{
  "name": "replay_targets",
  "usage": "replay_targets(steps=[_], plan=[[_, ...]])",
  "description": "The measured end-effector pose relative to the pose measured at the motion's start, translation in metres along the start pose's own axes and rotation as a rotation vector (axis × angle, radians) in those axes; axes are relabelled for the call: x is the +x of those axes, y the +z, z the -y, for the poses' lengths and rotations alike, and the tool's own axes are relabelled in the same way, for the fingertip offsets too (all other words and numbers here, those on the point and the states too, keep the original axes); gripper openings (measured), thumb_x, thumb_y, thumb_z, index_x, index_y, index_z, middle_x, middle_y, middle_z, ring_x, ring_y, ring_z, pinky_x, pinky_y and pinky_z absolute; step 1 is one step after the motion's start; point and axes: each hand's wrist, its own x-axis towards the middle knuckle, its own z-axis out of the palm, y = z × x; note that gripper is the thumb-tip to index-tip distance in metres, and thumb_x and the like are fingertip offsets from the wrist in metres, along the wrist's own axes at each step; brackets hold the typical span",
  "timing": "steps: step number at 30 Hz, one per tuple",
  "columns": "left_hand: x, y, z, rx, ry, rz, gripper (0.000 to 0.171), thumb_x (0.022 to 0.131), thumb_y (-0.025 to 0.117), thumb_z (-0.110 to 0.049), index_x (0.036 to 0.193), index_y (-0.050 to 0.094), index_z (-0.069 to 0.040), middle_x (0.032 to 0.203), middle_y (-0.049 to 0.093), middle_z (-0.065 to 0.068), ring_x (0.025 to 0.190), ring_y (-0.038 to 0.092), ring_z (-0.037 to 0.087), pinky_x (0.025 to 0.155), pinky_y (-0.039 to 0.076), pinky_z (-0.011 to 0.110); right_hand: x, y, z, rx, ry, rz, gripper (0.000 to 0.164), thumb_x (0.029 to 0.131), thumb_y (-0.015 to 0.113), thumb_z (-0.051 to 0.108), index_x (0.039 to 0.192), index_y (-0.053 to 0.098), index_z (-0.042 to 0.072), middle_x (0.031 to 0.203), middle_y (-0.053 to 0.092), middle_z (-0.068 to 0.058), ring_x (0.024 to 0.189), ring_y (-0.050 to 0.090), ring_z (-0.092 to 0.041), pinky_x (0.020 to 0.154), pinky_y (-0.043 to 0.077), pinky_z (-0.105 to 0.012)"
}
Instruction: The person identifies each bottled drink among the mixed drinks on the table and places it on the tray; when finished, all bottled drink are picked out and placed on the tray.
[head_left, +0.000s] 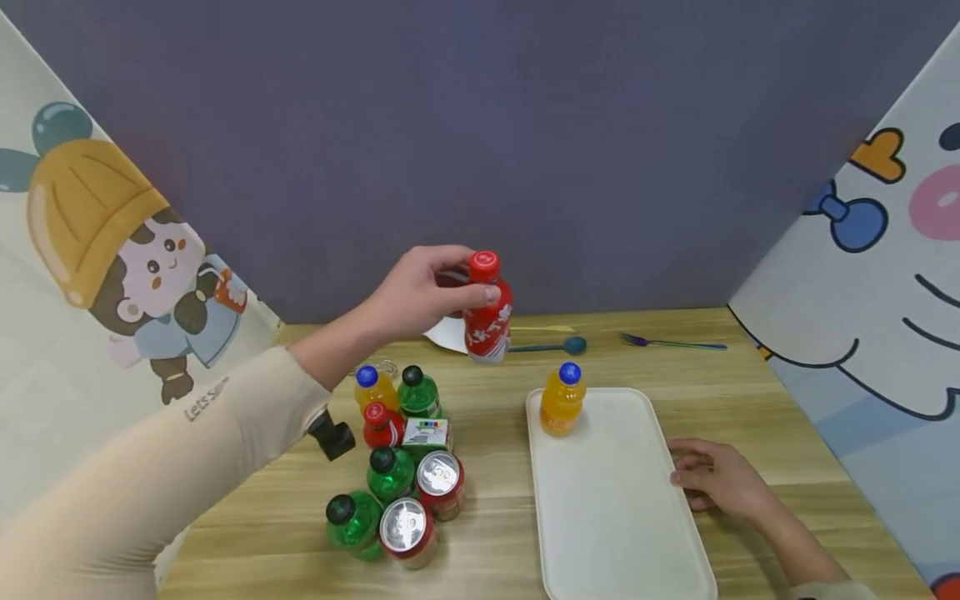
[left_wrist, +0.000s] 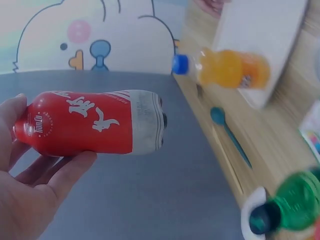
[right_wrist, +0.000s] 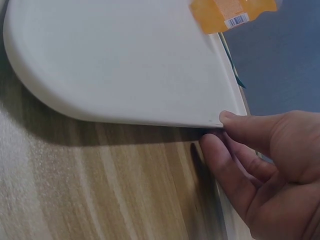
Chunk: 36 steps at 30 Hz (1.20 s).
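A red bottle (head_left: 489, 329) is hanging in the air above the far part of the counter (head_left: 495, 542), its cap pointing upward. The left hand (head_left: 420, 292) is gripping it around its upper part, with the thumb and the fingers on two sides. Behind and below it, a white plate (head_left: 447, 335) is showing partly, and a blue spoon (head_left: 573, 345) is lying just to the right.

The right hand (head_left: 723, 483) is pinching the right edge of the white tray (head_left: 615, 508). On this tray, an orange bottle (head_left: 561, 404) is standing near the far left corner, so it is occupying this corner. In front of it, the tray surface is staying open up to the raised rim.

To the left, a tight group is standing: three green bottles (head_left: 390, 477), two cans (head_left: 405, 527), a small box (head_left: 427, 432), a second orange bottle (head_left: 377, 390) and a second red bottle (head_left: 384, 429). Between this group and the tray, an open strip of wood is running. A fork (head_left: 675, 343) is lying beyond the tray, near the back edge, where a dark wall (head_left: 525, 167) is closing the space.
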Motion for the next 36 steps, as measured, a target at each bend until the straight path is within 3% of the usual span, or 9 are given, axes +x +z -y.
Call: replay_targets(steps=[5,11,16,26,36], plan=[[0.027,0.025,-0.004,-0.034,0.015,0.015,0.035,0.095,0.075,-0.027,0.127,0.068,-0.014,0.119,0.069,0.004,0.105,0.069,0.022,0.084,0.063,0.043,-0.003,-0.001,0.001,-0.002,-0.005,0.002,0.065,0.092,0.077,0.013,0.147,0.047,-0.006,0.107,0.068,-0.017,0.084,0.071,-0.022,0.063,0.063,-0.038],[0.059,0.060,-0.014,0.006,0.011,0.058,0.037,0.094,0.076,-0.031,0.127,0.068,-0.016,0.119,0.069,0.001,0.107,0.065,0.019,0.079,0.063,0.034,-0.005,0.001,-0.004,-0.002,0.013,-0.007,0.065,0.092,0.077,0.013,0.147,0.048,-0.005,0.108,0.068,-0.017,0.084,0.070,-0.021,0.063,0.063,-0.038],[0.077,0.088,-0.021,0.025,0.015,0.099,0.038,0.095,0.075,-0.031,0.129,0.067,-0.015,0.118,0.070,0.000,0.107,0.065,0.017,0.080,0.062,0.031,-0.005,0.002,-0.004,0.002,0.016,-0.015,0.065,0.092,0.077,0.013,0.147,0.048,-0.006,0.111,0.068,-0.018,0.085,0.070,-0.021,0.064,0.063,-0.038],[0.097,0.142,-0.030,0.046,-0.012,0.156,0.034,0.093,0.077,-0.033,0.124,0.070,-0.020,0.110,0.069,-0.010,0.100,0.063,0.007,0.076,0.057,0.021,-0.005,0.003,-0.001,-0.011,0.023,-0.029,0.065,0.092,0.077,0.014,0.147,0.048,-0.005,0.110,0.069,-0.017,0.086,0.070,-0.021,0.064,0.062,-0.038],[0.100,0.177,-0.005,0.032,-0.059,0.198,0.037,0.093,0.078,-0.030,0.128,0.069,-0.021,0.113,0.069,-0.010,0.097,0.062,0.003,0.075,0.056,0.020,-0.002,0.004,0.004,-0.026,0.045,-0.044,0.062,0.092,0.077,0.014,0.146,0.050,-0.003,0.110,0.068,-0.016,0.087,0.069,-0.023,0.064,0.063,-0.038]])
